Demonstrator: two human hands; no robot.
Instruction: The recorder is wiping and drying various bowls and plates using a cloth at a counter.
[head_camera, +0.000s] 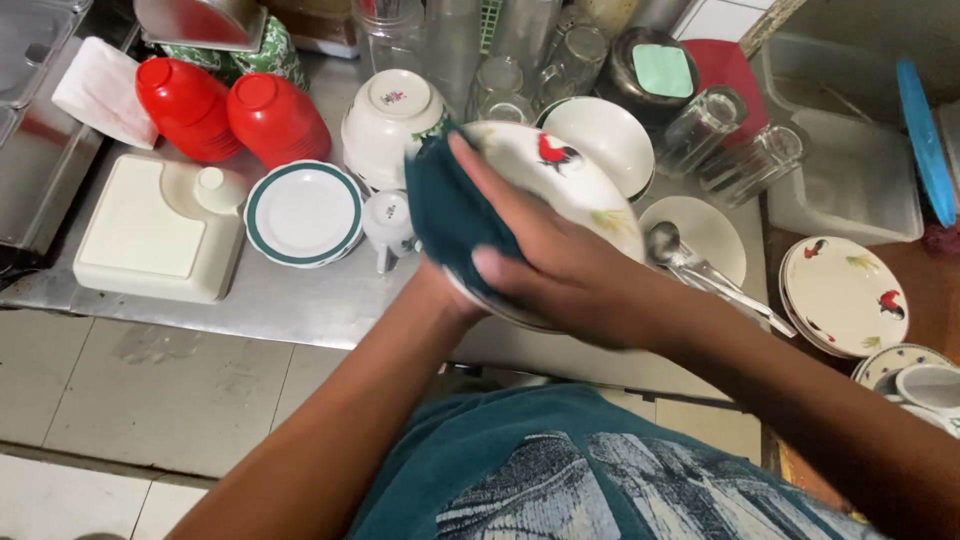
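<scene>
step: drying a plate (570, 170) | place: held tilted above the metal counter (290, 300) | right hand (560, 270): fingers flat, pressing a dark cloth (450, 215) on it | left hand: hidden behind, grip cannot tell | advice: support rim firmly, wipe in circles

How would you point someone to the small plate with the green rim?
Start at the steel counter along the top. Left of the hands, find the cream square box; the plate lies flat just right of it, below two red cups. Only it has a plain white middle ringed in green.
</scene>
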